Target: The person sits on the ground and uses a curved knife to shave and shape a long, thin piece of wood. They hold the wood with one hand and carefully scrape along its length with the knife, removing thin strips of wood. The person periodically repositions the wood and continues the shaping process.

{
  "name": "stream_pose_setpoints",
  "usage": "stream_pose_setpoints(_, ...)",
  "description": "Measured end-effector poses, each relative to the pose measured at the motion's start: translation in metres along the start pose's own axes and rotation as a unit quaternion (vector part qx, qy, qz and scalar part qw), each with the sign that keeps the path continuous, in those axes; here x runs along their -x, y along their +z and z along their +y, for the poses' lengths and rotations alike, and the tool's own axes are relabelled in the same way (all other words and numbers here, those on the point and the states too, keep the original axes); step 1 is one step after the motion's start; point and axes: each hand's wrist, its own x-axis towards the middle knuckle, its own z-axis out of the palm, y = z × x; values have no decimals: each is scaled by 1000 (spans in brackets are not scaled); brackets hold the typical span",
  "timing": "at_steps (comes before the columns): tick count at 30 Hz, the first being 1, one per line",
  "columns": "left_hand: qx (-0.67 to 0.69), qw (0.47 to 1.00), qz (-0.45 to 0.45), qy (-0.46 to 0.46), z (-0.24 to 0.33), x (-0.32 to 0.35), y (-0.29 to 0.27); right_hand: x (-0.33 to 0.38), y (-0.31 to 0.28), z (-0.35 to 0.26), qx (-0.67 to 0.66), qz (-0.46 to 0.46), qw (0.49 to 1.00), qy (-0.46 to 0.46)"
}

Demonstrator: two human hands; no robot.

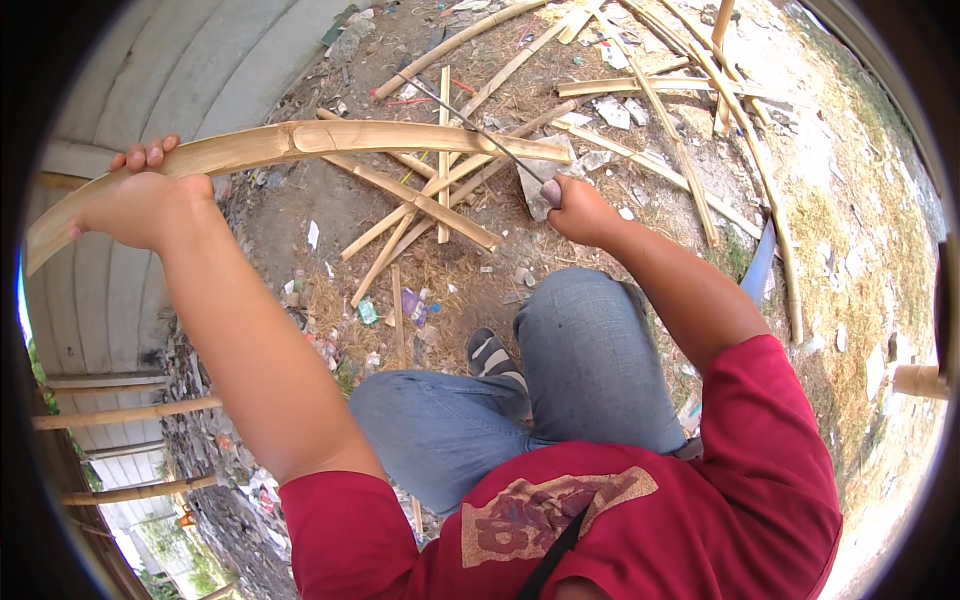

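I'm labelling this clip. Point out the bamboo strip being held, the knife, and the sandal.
bamboo strip (300, 142): head view, middle of its pale face.
knife (470, 127): head view, mid-blade.
sandal (492, 357): head view, striped strap.

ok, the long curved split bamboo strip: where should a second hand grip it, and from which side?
Judging by its pose, grip the long curved split bamboo strip mid-span, just left of its node ring, coming from above. The left hand already holds the left part; the right hand holds a thin dark blade that crosses the strip's right tip, so stay clear of that end.
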Motion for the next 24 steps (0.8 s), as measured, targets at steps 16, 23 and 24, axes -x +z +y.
stream_pose_setpoints(16,32,998,-45,30,-4,-14,4,-7,15,72,-1,29,995,100)
stream_pose_setpoints(23,69,993,-90,36,-6,-20,6,1,-45,6,-15,-55,994,92)
stream_pose_setpoints(24,84,991,-98,41,-5,-18,9,4,-51,-16,-28,-33,999,20)
